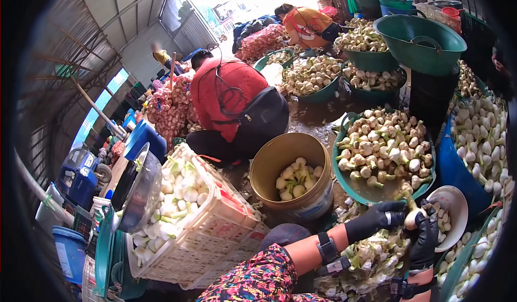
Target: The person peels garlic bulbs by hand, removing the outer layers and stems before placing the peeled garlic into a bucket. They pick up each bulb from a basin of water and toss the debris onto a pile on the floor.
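Note:
Both my hands wear black gloves and meet low on the right of the head view. A pale garlic bulb with a stem stub pointing up is between them. My right hand wraps its fingers round the bulb from the right. My left hand reaches in from the left, its closed fingertips at the bulb's stem side. Below the hands lies a heap of garlic peelings and leaves. Just right of them, a white bowl holds small garlic pieces. A green basin of unpeeled garlic bulbs stands directly ahead.
A tan bucket with some peeled bulbs stands left of the basin. A white crate full of peeled garlic is farther left. A blue tub of garlic flanks my right. A person in red sits ahead; others work behind.

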### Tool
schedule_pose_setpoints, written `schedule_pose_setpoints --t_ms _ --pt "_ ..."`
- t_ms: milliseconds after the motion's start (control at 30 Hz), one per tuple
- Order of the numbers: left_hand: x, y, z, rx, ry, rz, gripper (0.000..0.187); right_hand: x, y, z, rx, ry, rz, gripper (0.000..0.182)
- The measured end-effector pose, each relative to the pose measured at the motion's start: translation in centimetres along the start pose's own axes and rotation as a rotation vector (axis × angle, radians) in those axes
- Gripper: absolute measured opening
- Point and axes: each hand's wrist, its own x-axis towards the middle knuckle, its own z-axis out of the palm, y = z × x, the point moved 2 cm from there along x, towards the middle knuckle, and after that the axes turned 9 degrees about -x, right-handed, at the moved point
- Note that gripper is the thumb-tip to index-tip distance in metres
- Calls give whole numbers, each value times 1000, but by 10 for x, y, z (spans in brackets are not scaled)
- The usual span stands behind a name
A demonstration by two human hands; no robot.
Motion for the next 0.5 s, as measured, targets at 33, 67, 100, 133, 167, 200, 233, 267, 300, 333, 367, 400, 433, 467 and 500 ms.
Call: schedule_pose_setpoints --t_ms 33,67,100,133,167,200,233,267,300,333,367,400,433,467,500 --pt "0 8 2 -58 22 -46 47 0 1 5 -17 -35 -44 36" --pt "-1 14 8 -122 1 -23 45 0 5 7 -66 -62 -66 36" --pt "-5 19 18 -188 -20 0 43 0 7 8 -116 -87 -86 37" --pt "-3 18 17 -191 -21 -1 43 -1 5 14 -95 -153 -110 38" --pt "-2 16 13 -190 -12 -1 40 -1 9 12 -79 -170 -94 43" --pt "-3 16 11 -188 0 -1 38 -2 11 12 -164 -187 -159 48" --pt "-3 21 5 -13 37 -23 34 -4 13 12 -249 -203 -225 54" --pt "-3 19 6 -96 57 -22 34 -2 29 -1 -383 -169 -345 66" --pt "-6 25 16 -179 78 -19 33 -3 31 -1 -384 -167 -342 66" --pt "-6 23 15 -182 77 -20 33 -3 31 0 -395 -148 -342 68" --pt "-4 20 13 -100 92 27 31 -3 30 1 -406 -128 -343 69" --pt "-3 20 11 -17 106 75 29 -3 26 6 -345 -114 -326 66" --pt "-3 20 8 -17 104 75 29 -3 21 9 -346 -113 -327 66" --pt "-3 20 6 61 108 76 26 -2 17 10 -203 -128 -225 63" --pt "-2 20 3 140 112 77 23 -3 16 10 -59 -141 -124 61"
